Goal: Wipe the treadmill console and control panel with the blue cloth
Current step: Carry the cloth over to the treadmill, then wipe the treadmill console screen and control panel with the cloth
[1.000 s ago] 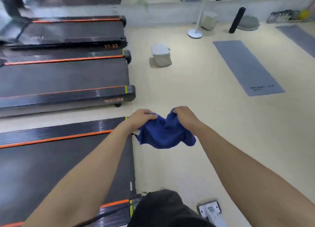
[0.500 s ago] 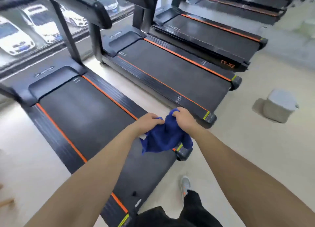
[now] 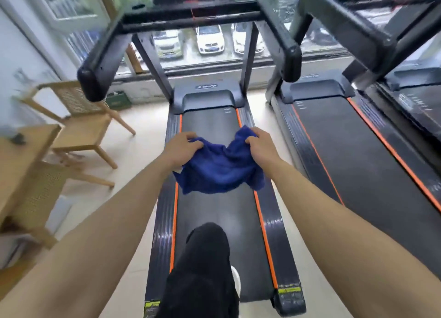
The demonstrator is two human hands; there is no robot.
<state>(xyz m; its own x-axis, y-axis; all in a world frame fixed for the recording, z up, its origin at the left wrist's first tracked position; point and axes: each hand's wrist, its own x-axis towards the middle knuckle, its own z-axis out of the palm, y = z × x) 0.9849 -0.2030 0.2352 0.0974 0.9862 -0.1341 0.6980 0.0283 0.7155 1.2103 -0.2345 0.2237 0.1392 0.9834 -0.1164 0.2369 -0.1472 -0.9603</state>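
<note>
A blue cloth (image 3: 220, 169) hangs spread between my two hands above the black belt of the treadmill (image 3: 219, 212) straight ahead. My left hand (image 3: 182, 147) pinches its left edge and my right hand (image 3: 259, 143) grips its right corner. The treadmill's console frame (image 3: 191, 19) with its two black handrails stands further ahead at the top of the view, blurred; the control panel's face is not visible. My dark-trousered leg (image 3: 202, 270) is over the belt's rear end.
A second treadmill (image 3: 353, 150) runs parallel on the right. Wooden chairs (image 3: 81, 126) and a wooden table (image 3: 21, 155) stand to the left. A window (image 3: 210, 43) ahead looks onto parked cars.
My view has swung from the open floor across the row of treadmills to face one treadmill head-on. Both hands kept the cloth and have pulled it wider apart.
</note>
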